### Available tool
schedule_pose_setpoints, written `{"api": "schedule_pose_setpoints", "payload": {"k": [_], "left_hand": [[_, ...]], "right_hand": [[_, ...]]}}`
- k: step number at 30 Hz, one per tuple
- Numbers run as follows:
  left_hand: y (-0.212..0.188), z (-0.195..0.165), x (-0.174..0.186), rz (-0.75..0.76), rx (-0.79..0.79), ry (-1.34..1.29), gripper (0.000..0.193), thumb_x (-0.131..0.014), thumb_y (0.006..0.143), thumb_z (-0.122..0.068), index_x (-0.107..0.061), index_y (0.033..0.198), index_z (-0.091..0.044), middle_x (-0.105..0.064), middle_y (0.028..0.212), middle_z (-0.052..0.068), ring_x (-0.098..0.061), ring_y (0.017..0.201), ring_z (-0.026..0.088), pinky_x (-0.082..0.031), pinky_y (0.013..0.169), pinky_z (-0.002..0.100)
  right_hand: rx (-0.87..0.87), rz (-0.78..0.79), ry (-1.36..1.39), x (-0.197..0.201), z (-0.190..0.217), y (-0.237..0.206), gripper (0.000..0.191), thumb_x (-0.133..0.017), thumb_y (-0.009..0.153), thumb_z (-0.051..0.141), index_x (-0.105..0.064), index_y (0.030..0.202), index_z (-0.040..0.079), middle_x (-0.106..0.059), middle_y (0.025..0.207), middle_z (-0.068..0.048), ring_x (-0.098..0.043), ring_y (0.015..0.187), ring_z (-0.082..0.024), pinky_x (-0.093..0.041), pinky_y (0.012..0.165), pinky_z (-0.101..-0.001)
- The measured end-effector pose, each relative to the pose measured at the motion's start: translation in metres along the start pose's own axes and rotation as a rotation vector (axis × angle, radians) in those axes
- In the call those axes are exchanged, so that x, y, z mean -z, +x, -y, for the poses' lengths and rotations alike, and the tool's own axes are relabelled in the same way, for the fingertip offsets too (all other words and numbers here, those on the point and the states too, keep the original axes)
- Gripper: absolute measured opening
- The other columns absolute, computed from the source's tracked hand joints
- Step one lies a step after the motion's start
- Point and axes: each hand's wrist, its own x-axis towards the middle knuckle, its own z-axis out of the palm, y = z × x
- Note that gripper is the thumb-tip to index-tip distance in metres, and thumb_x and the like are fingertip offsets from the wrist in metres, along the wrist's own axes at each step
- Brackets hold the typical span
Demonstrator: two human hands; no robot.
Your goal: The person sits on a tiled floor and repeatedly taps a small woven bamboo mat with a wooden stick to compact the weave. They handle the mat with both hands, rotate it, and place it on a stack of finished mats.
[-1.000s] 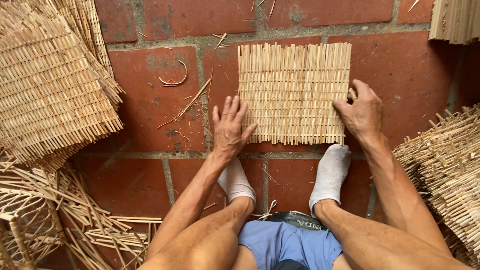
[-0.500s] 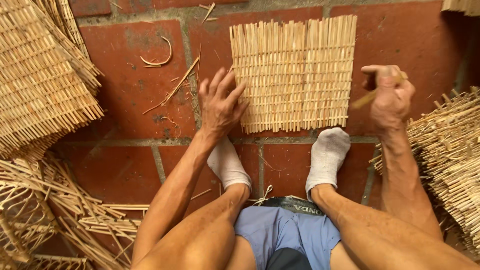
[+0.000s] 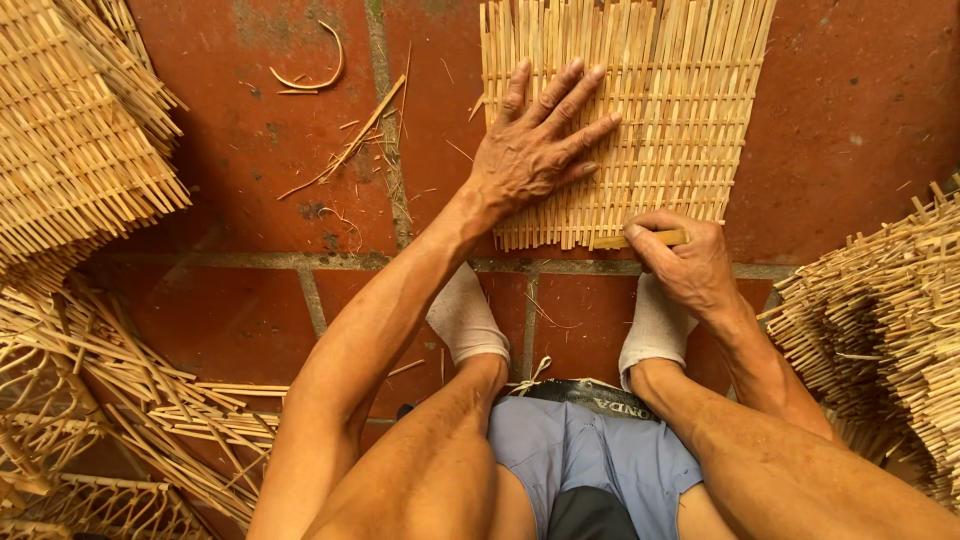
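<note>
Left hand (image 3: 535,160) flat on woven mat (image 3: 660,90).

Flat woven mat of pale bamboo slats (image 3: 640,110): top edge cut off by frame. Left hand (image 3: 535,150) covers its lower-left slats. Short tan bamboo stick (image 3: 655,238) mostly hidden inside closed right hand (image 3: 690,265). Stacked woven bamboo panels, left (image 3: 70,130) and right (image 3: 890,340), run past frame edges; count unreadable

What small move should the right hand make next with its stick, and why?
Probably slide the stick in along the mat's near edge. The right hand pinches it level against that edge, over the ends of the upright strips, while the left hand lies flat on the mat, pinning it.
</note>
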Motion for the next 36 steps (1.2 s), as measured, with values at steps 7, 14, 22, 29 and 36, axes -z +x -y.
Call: {"api": "schedule_pose_setpoints", "payload": {"k": [7,14,22,29,36], "left_hand": [[0.003,-0.003,0.007,0.093,0.03,-0.071,0.067,-0.05,0.111,-0.073,-0.038,0.166,-0.037,-0.015,0.175,0.006,-0.012,0.162,0.026,0.002,0.13,0.059],[0.002,-0.002,0.006,0.024,0.006,-0.006,0.064,-0.048,0.111,-0.072,-0.039,0.166,-0.039,-0.013,0.176,0.005,-0.01,0.162,0.025,0.004,0.131,0.057],[0.001,0.0,-0.004,-0.026,0.003,0.022,0.064,-0.046,0.11,-0.074,-0.035,0.166,-0.043,-0.01,0.175,0.002,-0.007,0.161,0.024,0.006,0.131,0.054],[0.001,0.0,-0.002,-0.011,0.012,-0.011,0.064,-0.046,0.111,-0.073,-0.033,0.166,-0.043,-0.011,0.175,0.002,-0.008,0.161,0.023,0.006,0.132,0.054],[0.008,0.0,0.008,0.219,0.059,-0.146,0.067,-0.045,0.11,-0.07,-0.031,0.167,-0.039,-0.013,0.174,0.006,-0.01,0.161,0.027,0.007,0.127,0.058]], "right_hand": [[0.142,-0.086,-0.027,-0.005,0.0,0.0,0.017,-0.069,0.101,0.015,-0.076,0.1,0.0,-0.072,0.077,-0.005,-0.064,0.065,-0.01,-0.051,0.055,-0.025],[0.273,-0.169,0.034,-0.01,-0.003,-0.009,0.012,-0.067,0.104,0.009,-0.073,0.101,-0.002,-0.069,0.08,-0.006,-0.065,0.068,-0.011,-0.051,0.057,-0.0251],[0.348,0.025,0.065,-0.023,-0.003,0.002,0.015,-0.064,0.102,0.012,-0.073,0.098,0.001,-0.072,0.078,-0.006,-0.067,0.061,-0.01,-0.055,0.049,-0.0236],[0.317,-0.043,0.12,-0.046,0.005,0.007,0.016,-0.062,0.105,0.011,-0.072,0.102,-0.002,-0.072,0.079,-0.007,-0.067,0.066,-0.012,-0.055,0.057,-0.0259],[0.238,0.041,0.175,-0.035,0.005,-0.009,0.016,-0.063,0.102,0.01,-0.073,0.096,-0.002,-0.072,0.076,-0.007,-0.068,0.063,-0.013,-0.055,0.056,-0.025]]}}
